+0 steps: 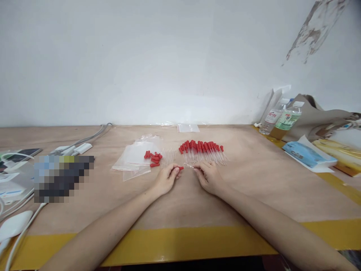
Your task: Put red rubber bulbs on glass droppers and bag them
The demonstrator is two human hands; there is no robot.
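Between thumb and fingers, my left hand (168,177) pinches a red rubber bulb (181,168), its end pointing right. A thin clear glass tube (189,165) is held in my right hand (208,176), its tip reaching left toward the bulb with a small gap between them. Loose red bulbs (154,164) lie in a small heap beyond my left hand. Beside them lies a row of bare glass tubes (168,156). Behind my right hand is a row of droppers (201,147) with red bulbs on their glass tubes.
Clear plastic bags (138,154) lie left of the loose bulbs, and another bag (188,128) is near the wall. Cables and chargers (17,180) crowd the left side. Bottles (287,120) and a tissue pack (309,155) stand at right. Yellow tape (175,241) edges the table.
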